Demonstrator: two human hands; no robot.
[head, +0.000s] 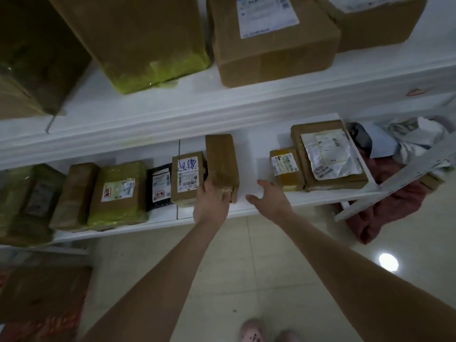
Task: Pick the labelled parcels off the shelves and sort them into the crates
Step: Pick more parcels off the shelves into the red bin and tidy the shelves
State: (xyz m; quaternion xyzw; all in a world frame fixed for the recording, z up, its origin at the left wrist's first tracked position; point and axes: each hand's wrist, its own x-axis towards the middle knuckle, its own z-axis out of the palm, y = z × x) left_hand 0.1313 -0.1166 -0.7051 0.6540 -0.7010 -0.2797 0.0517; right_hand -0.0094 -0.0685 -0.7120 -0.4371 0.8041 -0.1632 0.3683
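Where the left of the hands (211, 204) grips, a brown tape-wrapped parcel (222, 161).

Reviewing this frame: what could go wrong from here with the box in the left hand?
1. The left hand grips only the near end of the plain brown box, which is tape-wrapped. It could slip, as the right hand is open and off it.
2. That box sits against the handwritten-label box, which may get dragged off the lower shelf.
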